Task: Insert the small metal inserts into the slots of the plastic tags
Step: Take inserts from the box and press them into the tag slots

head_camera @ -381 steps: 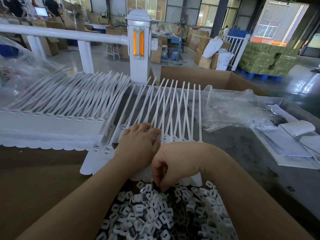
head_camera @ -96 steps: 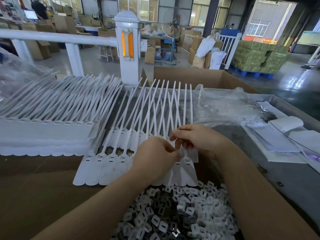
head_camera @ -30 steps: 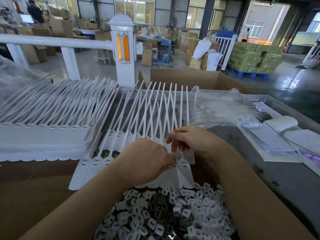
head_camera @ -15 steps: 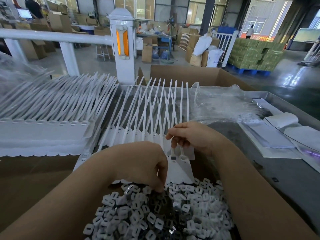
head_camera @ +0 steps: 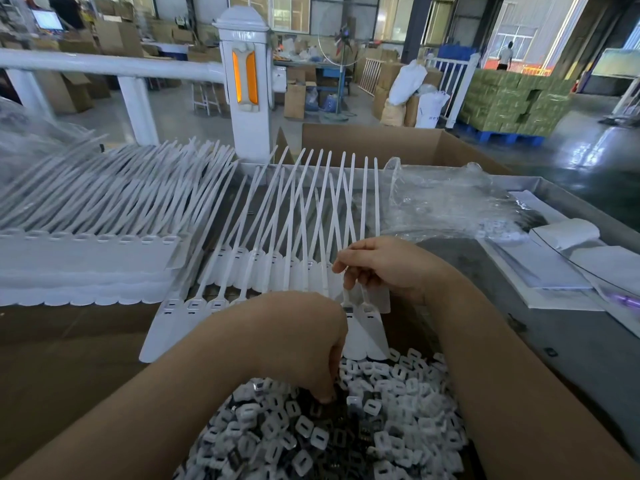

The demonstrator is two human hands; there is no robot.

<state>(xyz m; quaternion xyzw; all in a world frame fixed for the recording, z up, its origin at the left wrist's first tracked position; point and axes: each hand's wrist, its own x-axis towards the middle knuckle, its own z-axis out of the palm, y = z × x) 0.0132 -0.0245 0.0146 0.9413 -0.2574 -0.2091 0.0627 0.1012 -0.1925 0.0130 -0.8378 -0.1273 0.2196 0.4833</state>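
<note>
The left hand reaches down into the pile of small inserts near the front, its fingers curled with the tips among the pieces — whether they grasp one I cannot tell. The right hand pinches the thin strap of a white plastic tag in the fanned row on the table, just behind the pile.

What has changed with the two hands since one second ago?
The left hand left the tags and came down to the pile of inserts, fingers curled into it; whether it holds one is hidden. The right hand still pinches the straps of the fanned tags. The stacked tags stayed.
</note>
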